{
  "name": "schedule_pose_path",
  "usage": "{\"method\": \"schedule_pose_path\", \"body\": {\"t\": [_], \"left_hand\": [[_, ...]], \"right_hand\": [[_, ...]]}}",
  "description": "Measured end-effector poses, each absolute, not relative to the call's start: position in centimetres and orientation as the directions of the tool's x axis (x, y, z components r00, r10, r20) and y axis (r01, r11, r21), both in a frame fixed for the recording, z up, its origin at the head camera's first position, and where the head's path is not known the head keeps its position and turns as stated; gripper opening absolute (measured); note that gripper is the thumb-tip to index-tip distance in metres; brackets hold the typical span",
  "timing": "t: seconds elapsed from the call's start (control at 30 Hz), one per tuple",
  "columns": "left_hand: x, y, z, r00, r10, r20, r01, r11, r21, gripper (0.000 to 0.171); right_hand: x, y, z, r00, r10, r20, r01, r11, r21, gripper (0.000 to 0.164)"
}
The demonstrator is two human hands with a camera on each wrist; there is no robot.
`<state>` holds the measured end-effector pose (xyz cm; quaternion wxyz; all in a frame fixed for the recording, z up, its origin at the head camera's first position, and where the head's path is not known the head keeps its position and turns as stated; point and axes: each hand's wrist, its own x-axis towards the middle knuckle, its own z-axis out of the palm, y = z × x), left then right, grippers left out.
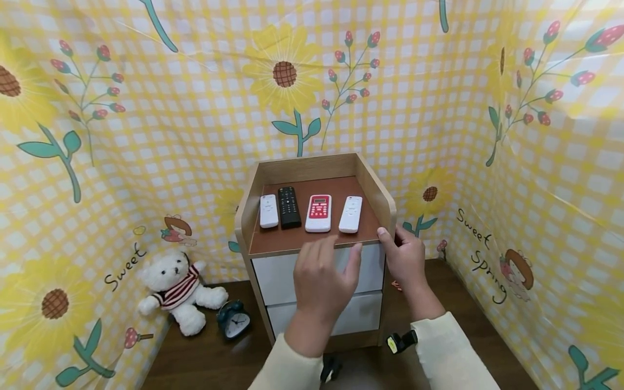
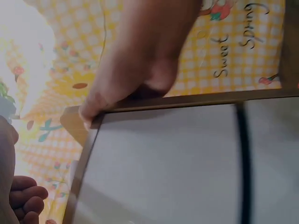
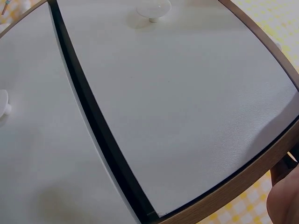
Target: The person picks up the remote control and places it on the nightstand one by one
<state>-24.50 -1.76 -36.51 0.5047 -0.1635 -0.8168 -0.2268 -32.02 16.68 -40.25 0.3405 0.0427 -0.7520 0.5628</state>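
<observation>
A small wooden bedside cabinet (image 1: pixel 317 172) with a brown top and two white drawers stands in the middle of the head view. My right hand (image 1: pixel 405 253) grips its right front corner, thumb at the top's edge and fingers round the side panel. The left wrist view also shows the right hand (image 2: pixel 140 60) at that corner. My left hand (image 1: pixel 324 276) hovers before the upper drawer (image 1: pixel 275 279), fingers loosely bent, thumb apart, holding nothing. On the top lie a white remote (image 1: pixel 268 211), a black remote (image 1: pixel 289 208), a red-and-white remote (image 1: pixel 319 213) and another white remote (image 1: pixel 350 214).
A white teddy bear (image 1: pixel 177 290) in a striped shirt sits left of the cabinet, beside a dark alarm clock (image 1: pixel 234 319). Both are on the dark wooden floor (image 1: pixel 205 363). Yellow checked cloth (image 1: pixel 205 108) hangs round the back and sides. White knobs (image 3: pixel 154 8) stick out from the drawers.
</observation>
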Motion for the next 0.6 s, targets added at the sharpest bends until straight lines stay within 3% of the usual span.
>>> {"method": "schedule_pose_path", "body": {"t": [0.3, 0.47, 0.6], "left_hand": [[-21.0, -4.0, -45.1, -0.561, 0.092, 0.823, 0.534, 0.799, 0.274, 0.033], [-19.9, -6.9, -50.2, -0.715, 0.064, 0.696, 0.381, 0.87, 0.311, 0.03], [-20.1, -11.5, -53.6, -0.768, 0.043, 0.639, 0.276, 0.923, 0.269, 0.033]], "right_hand": [[-31.9, 17.6, -40.6, -0.759, 0.331, 0.561, -0.453, 0.35, -0.82, 0.027], [-31.6, 17.9, -40.7, -0.761, 0.331, 0.557, -0.449, 0.35, -0.822, 0.026], [-31.6, 18.1, -40.6, -0.779, 0.304, 0.548, -0.439, 0.359, -0.824, 0.026]]}}
